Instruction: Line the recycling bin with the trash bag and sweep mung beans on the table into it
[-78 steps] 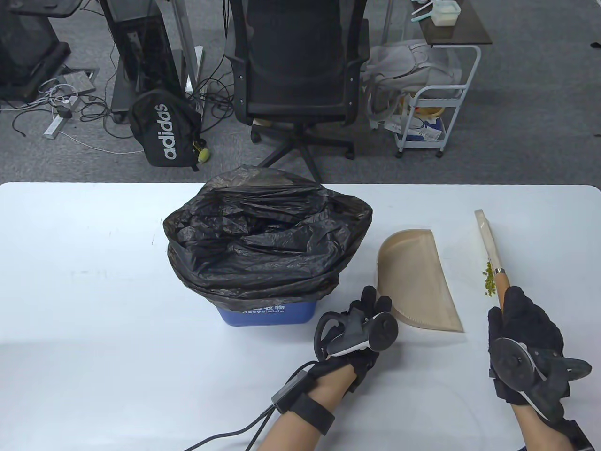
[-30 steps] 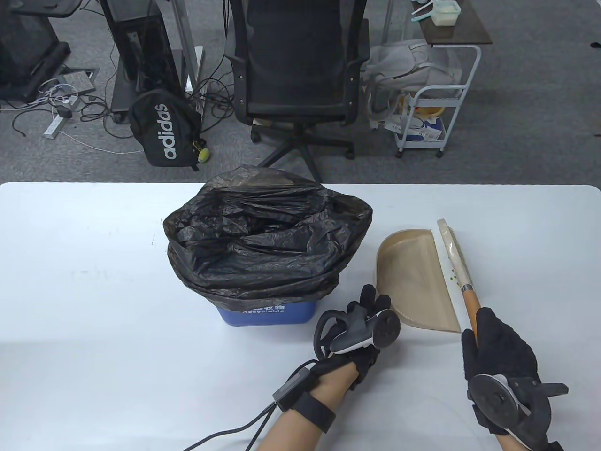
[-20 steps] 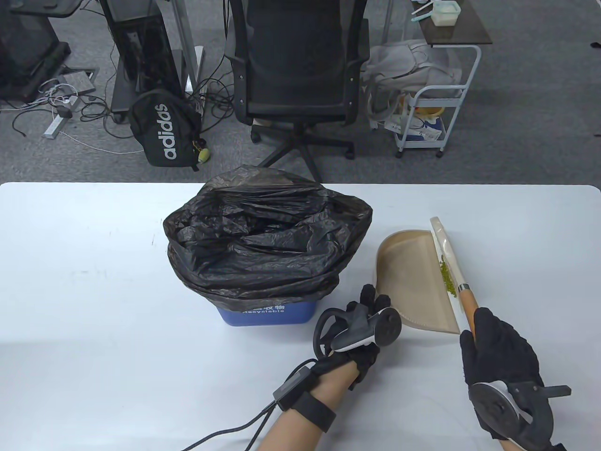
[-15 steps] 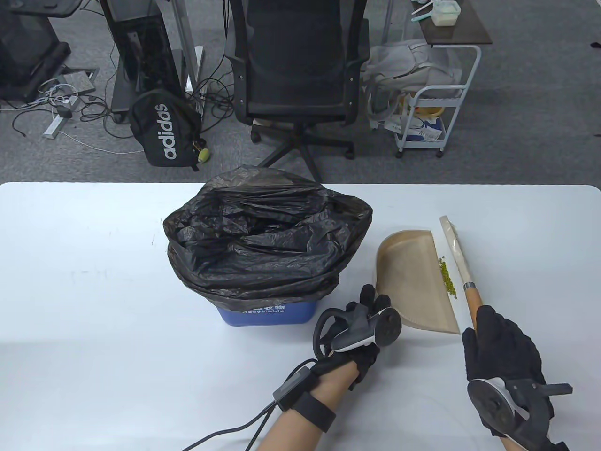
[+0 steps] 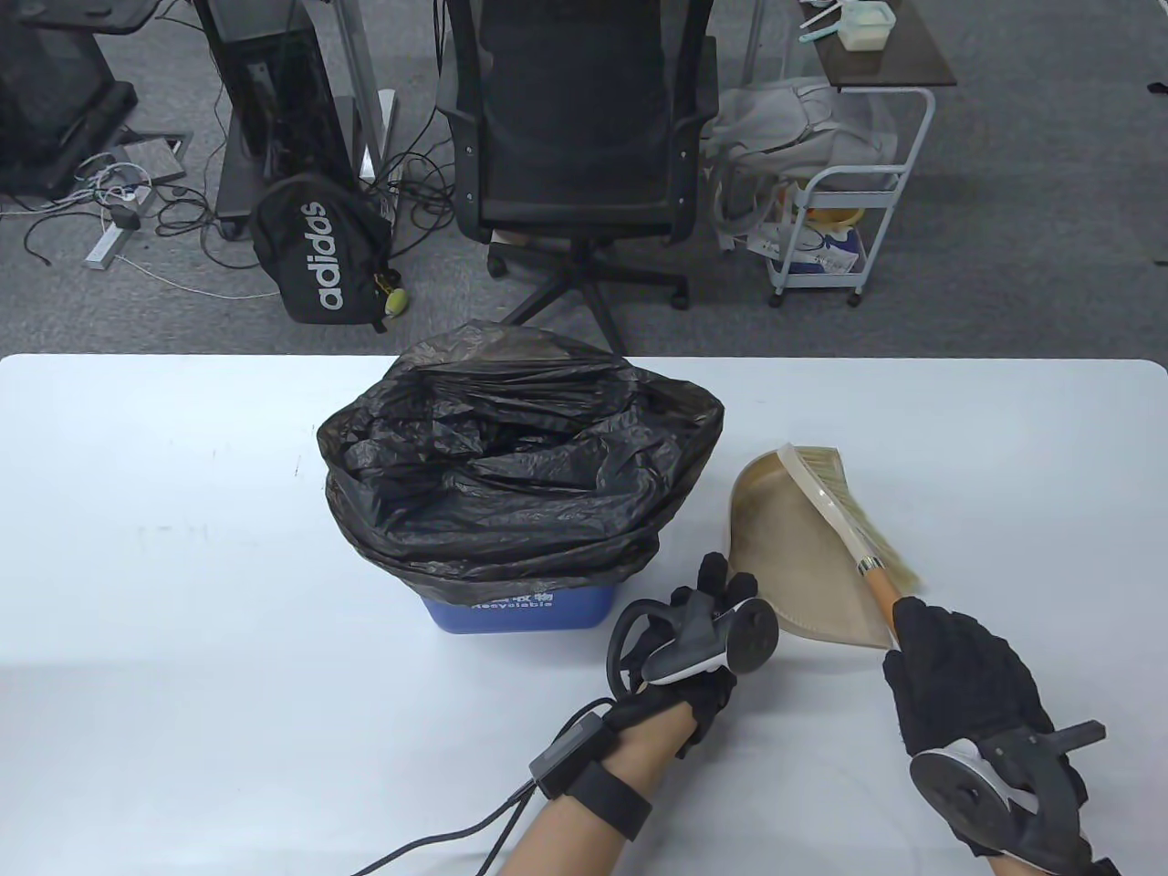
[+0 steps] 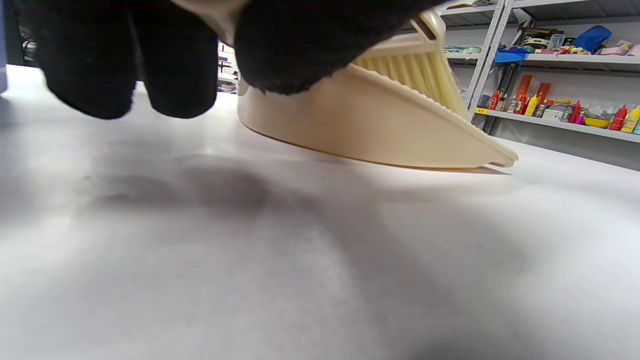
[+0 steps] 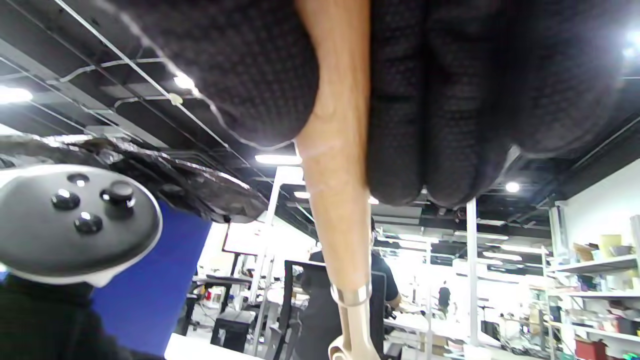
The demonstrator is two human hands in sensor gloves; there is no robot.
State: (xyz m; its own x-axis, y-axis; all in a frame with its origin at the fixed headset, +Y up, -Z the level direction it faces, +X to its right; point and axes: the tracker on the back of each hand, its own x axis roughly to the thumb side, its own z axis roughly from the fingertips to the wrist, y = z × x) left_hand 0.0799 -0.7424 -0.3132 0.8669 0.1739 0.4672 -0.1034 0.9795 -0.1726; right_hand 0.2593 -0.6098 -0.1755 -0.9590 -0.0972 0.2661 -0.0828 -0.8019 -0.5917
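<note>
The black trash bag lines the blue recycling bin. To its right, the left hand pinches the dustpan. The right hand grips the brush, whose bristles lie across the pan; no beans show.

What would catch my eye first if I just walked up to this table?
Probably the crumpled black trash bag billowing over the blue recycling bin in the middle of the white table. Just right of it, the right hand grips a brush by its wooden handle, bristles lying across a beige dustpan. The left hand holds the dustpan's near edge, a tracker strapped to its back.
</note>
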